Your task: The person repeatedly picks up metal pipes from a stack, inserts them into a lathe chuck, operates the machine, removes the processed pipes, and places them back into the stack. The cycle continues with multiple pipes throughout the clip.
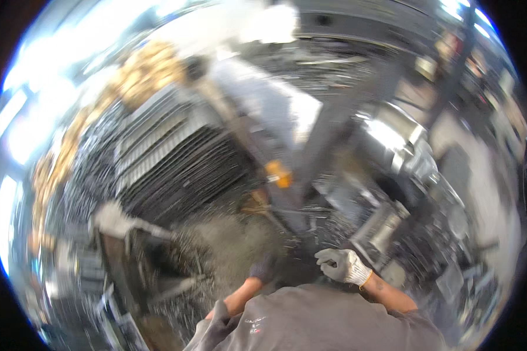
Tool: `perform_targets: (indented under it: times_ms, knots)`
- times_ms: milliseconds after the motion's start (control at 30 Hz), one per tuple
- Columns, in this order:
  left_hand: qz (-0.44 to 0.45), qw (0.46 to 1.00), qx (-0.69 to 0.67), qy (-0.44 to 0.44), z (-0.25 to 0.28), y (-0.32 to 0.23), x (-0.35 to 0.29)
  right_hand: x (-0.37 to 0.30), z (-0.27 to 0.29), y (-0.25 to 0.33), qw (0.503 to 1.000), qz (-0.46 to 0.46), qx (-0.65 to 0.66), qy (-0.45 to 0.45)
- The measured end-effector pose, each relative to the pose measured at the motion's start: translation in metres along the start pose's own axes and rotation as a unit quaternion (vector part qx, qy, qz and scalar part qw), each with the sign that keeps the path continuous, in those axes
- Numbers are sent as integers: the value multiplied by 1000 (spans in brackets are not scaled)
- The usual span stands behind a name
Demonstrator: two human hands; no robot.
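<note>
My right hand point(336, 265) is in front of my body, in a grey-coated work glove with a white knit cuff. Its fingers curl round toward the thumb in a loose ring, and nothing shows inside. To its left is my left hand point(263, 269), in a dark glove. Motion smears its fingers, so whether it holds anything cannot be made out. Both hands are apart from each other, above a dark, littered floor. A small orange part point(279, 174) sits on a dark machine frame beyond them.
Stacked dark metal sheets or slats point(175, 158) stand at the left. A pale flat panel point(263, 96) lies further off. Shiny cylindrical metal point(394, 133) is at the right, with a box-like metal piece point(380, 231) nearer. Grey dust or grit point(234, 240) covers the floor ahead. Much is blurred.
</note>
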State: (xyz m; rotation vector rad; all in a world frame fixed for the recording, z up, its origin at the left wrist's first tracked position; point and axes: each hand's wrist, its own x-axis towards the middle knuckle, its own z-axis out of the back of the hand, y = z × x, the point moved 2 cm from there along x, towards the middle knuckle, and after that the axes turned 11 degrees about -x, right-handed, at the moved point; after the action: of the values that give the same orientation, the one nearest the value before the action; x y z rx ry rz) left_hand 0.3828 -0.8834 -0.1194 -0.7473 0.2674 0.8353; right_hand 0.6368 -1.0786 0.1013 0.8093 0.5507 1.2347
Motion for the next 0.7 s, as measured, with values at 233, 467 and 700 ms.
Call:
perform_targets:
  times_ms: [233,467,700]
  knots:
    - [521,824,-131,-180,-143,366,-371,88,-207,-84,929,50,-226,290]
    - [634,415,-481,-441,-250,297,-500,174,-376,-203,621,476,-363,506]
    - [632,587,-408,-299,-339,154,-455,291,-472,-192,422,582,-464,517]
